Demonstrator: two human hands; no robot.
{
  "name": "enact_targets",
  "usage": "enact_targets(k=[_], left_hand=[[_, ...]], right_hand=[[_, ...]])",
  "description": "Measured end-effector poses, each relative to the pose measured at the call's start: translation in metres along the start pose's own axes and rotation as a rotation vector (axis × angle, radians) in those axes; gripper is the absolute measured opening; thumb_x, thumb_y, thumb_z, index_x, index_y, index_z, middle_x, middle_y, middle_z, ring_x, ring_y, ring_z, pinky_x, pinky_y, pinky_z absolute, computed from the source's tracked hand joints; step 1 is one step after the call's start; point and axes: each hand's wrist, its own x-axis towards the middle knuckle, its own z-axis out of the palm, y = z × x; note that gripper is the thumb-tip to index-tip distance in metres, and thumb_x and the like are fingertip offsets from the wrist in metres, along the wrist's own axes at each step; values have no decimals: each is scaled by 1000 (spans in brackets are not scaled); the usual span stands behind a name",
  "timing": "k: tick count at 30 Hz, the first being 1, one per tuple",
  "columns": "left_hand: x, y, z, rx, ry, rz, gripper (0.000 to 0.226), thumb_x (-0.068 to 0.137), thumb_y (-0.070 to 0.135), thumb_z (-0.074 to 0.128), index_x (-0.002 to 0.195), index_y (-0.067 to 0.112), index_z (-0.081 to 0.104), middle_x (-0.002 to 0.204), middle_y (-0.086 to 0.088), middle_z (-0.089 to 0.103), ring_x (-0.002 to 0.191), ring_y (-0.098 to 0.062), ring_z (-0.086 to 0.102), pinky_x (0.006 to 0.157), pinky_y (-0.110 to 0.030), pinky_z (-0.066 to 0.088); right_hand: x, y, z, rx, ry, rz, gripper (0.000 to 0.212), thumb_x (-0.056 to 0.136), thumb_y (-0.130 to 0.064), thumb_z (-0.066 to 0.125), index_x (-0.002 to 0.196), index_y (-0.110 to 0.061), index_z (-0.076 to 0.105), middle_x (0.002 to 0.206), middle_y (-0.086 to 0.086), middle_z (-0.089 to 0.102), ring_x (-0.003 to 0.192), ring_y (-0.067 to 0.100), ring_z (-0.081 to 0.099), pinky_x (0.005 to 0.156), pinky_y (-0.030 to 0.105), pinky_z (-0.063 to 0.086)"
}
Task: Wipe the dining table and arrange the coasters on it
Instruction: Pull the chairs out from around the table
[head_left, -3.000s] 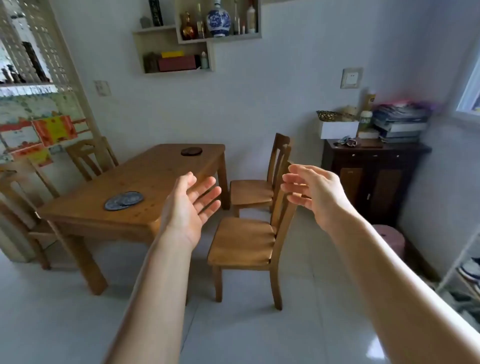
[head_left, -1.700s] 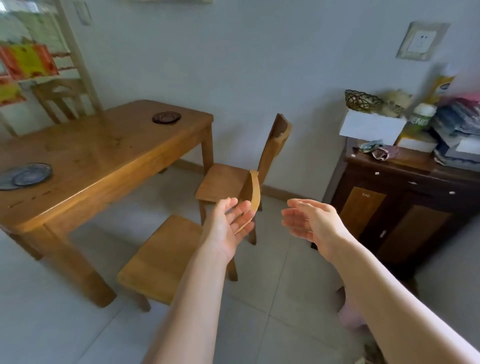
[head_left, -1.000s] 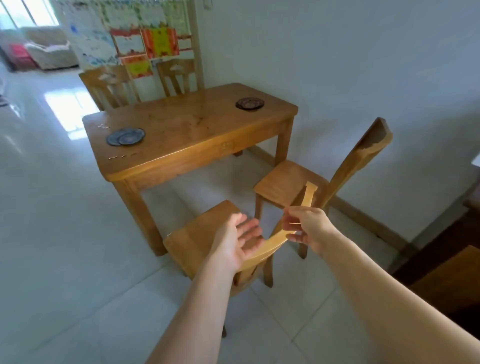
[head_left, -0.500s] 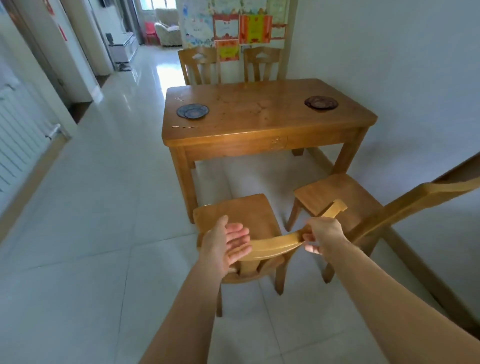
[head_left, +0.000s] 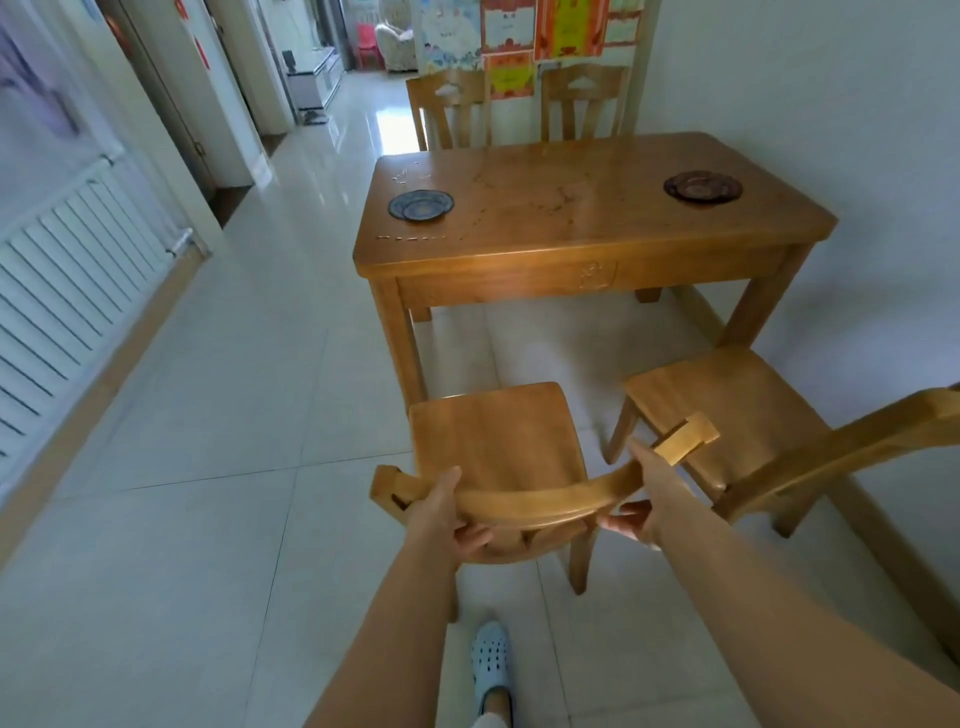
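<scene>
The wooden dining table (head_left: 571, 244) stands ahead of me, its top speckled with crumbs. A dark bluish pile of coasters (head_left: 421, 206) lies near its left end and a dark brown pile of coasters (head_left: 702, 186) near its right end. In front of me is a wooden chair (head_left: 491, 447), facing the table. My left hand (head_left: 444, 514) grips the left part of its curved top rail. My right hand (head_left: 647, 499) grips the right part of the same rail, fingers curled underneath.
A second wooden chair (head_left: 727, 410) stands close on the right, beside the wall. Two more chairs (head_left: 452, 111) are tucked at the table's far side. A white radiator (head_left: 67, 275) lines the left wall. Glossy tiled floor stretches left into a hallway. My slippered foot (head_left: 488, 660) is below.
My left hand, which hovered open by the rail, now grips it. My view has swung round so that I face the table's long side from behind the chair.
</scene>
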Motion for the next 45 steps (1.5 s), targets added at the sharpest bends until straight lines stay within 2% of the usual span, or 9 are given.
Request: enact_targets(k=[4, 8, 12, 20, 26, 29, 33, 43, 45], left_hand=[[14, 9, 7, 3, 105, 52, 44, 84, 13, 65, 123, 8, 47, 119, -19, 53, 88, -39, 57, 61, -50, 60], [30, 39, 17, 22, 124, 87, 39, 83, 10, 64, 119, 7, 49, 115, -21, 55, 86, -39, 58, 49, -43, 56], [56, 74, 33, 40, 117, 90, 41, 82, 9, 65, 120, 6, 50, 116, -21, 56, 86, -40, 59, 55, -48, 58], [118, 148, 67, 84, 88, 91, 44, 78, 11, 66, 120, 7, 52, 116, -20, 59, 93, -40, 61, 55, -49, 59], [160, 201, 98, 99, 73, 82, 47, 80, 11, 67, 123, 10, 48, 121, -18, 55, 101, -42, 58, 52, -48, 58], [177, 223, 113, 97, 71, 71, 47, 81, 10, 66, 124, 9, 47, 122, -19, 54, 102, -42, 57, 56, -51, 58], [197, 249, 132, 92, 66, 69, 47, 82, 10, 66, 124, 10, 46, 122, -19, 53, 106, -43, 56, 58, -52, 59], [248, 309, 184, 61, 69, 72, 44, 83, 9, 64, 123, 10, 47, 119, -20, 54, 102, -40, 58, 55, -50, 59], [259, 322, 194, 51, 72, 76, 43, 83, 9, 64, 123, 10, 46, 119, -20, 55, 102, -40, 58, 60, -52, 59]], right_hand=[[17, -11, 12, -95, 5, 10, 29, 85, -14, 66, 110, -8, 51, 112, 22, 61, 90, 42, 65, 52, 49, 56], [33, -26, 38, -74, 56, -11, 40, 80, -10, 67, 116, -8, 51, 110, 21, 62, 90, 43, 65, 46, 45, 57], [52, -50, 66, -69, 91, -16, 40, 80, -12, 68, 116, -10, 51, 111, 20, 61, 91, 43, 65, 53, 48, 58], [95, -108, 128, -34, 144, -19, 38, 77, -12, 68, 113, -8, 53, 107, 20, 62, 87, 42, 66, 46, 43, 56], [125, -153, 171, -18, 161, -38, 37, 78, -12, 67, 113, -8, 53, 107, 19, 62, 87, 43, 66, 51, 46, 58], [138, -174, 187, -35, 150, -51, 30, 82, -11, 65, 109, -8, 53, 105, 20, 61, 87, 42, 66, 54, 47, 57], [157, -201, 207, -55, 127, -46, 31, 82, -13, 66, 111, -9, 54, 106, 19, 61, 88, 41, 65, 49, 44, 57], [210, -275, 255, -92, 85, -30, 37, 82, -16, 67, 115, -9, 52, 107, 20, 60, 92, 40, 65, 46, 42, 57], [221, -291, 266, -103, 68, -29, 37, 84, -16, 66, 116, -9, 51, 108, 20, 60, 92, 40, 65, 47, 43, 57]])
